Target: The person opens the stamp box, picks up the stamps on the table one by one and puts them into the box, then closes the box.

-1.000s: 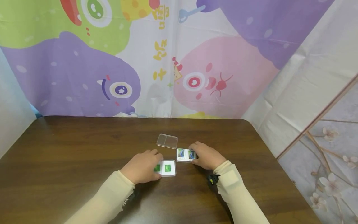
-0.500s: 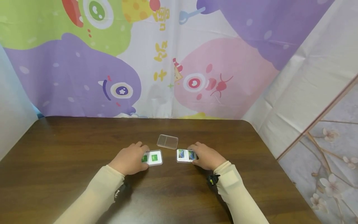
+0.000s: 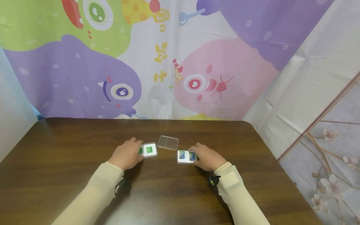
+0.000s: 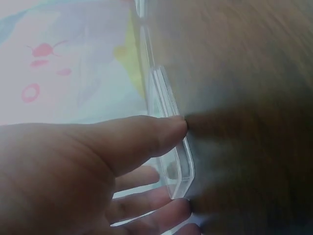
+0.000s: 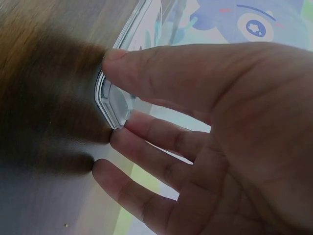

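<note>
My left hand (image 3: 126, 154) holds a flat clear plastic card case (image 3: 150, 149) by its left end; white cards with green pictures show in it. In the left wrist view the thumb presses the long edge of that case (image 4: 185, 166), and the other fingers lie at its end and far side. To the right, my right hand (image 3: 209, 157) grips the right end of a second clear case (image 3: 182, 157) holding white cards with blue and green pictures. The right wrist view has the thumb on one edge of this case (image 5: 117, 103) and fingertips across from it. Both cases lie flat.
A transparent lid (image 3: 168, 142) lies on the brown wooden table (image 3: 174, 193), behind and between the two cases. At the table's back hangs a cartoon-printed curtain (image 3: 157, 100). A flower-patterned panel (image 3: 332, 162) stands on the right.
My left hand has carried the case with green pictures left and away from me, off its spot close to the other case. The right hand and its case have stayed put.
</note>
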Action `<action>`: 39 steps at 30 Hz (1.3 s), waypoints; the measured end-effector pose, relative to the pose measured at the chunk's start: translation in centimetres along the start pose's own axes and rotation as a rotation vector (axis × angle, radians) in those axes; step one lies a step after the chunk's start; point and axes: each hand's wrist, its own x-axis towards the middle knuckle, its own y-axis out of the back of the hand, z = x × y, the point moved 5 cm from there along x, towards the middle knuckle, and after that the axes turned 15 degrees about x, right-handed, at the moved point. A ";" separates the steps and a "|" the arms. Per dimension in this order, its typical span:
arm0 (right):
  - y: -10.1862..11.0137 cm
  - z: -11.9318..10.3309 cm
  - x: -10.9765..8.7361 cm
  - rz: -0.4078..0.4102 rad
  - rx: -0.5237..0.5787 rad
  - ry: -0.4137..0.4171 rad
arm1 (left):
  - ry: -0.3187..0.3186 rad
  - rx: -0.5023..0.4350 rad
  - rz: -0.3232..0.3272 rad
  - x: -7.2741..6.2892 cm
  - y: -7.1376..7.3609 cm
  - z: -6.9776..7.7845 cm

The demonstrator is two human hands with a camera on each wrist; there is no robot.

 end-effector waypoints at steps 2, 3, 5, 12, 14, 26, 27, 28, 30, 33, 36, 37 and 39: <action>0.0 0.1 0.0 0.001 -0.004 0.003 | 0.005 -0.013 0.012 0.0 0.0 0.1; 0.0 0.1 0.0 0.001 -0.006 0.003 | 0.006 -0.021 0.022 0.0 0.1 0.3; -0.1 0.3 0.0 0.001 -0.008 0.002 | -0.002 -0.039 0.057 0.0 0.2 0.7; -0.1 0.4 0.1 -0.004 -0.003 0.004 | -0.113 -0.134 0.068 -0.7 0.6 2.8; -0.1 0.3 0.1 -0.010 -0.002 0.006 | -0.136 -0.164 0.023 -1.0 0.5 3.3; -0.2 -0.5 0.0 -0.052 -0.021 0.024 | -0.152 -0.166 -0.079 -1.5 0.1 3.7; -0.2 -0.7 0.0 -0.057 -0.022 0.025 | -0.151 -0.160 -0.082 -1.5 0.0 3.8; -0.3 -0.9 0.0 -0.062 -0.025 0.028 | -0.151 -0.154 -0.083 -1.5 -0.1 3.8; -0.6 -1.3 0.0 -0.072 -0.035 0.029 | -0.152 -0.142 -0.087 -1.5 -0.2 3.8; -1.2 -2.0 0.0 -0.085 -0.056 0.029 | -0.159 -0.129 -0.096 -1.5 -0.3 4.1; -1.7 -3.0 -0.1 -0.104 -0.066 0.035 | -0.174 -0.117 -0.113 -1.6 -0.3 4.5; -1.9 -3.4 -0.1 -0.111 -0.068 0.039 | -0.180 -0.115 -0.119 -1.6 -0.3 4.6; -2.3 -4.1 -0.1 -0.124 -0.078 0.050 | -0.191 -0.112 -0.127 -1.8 -0.4 5.0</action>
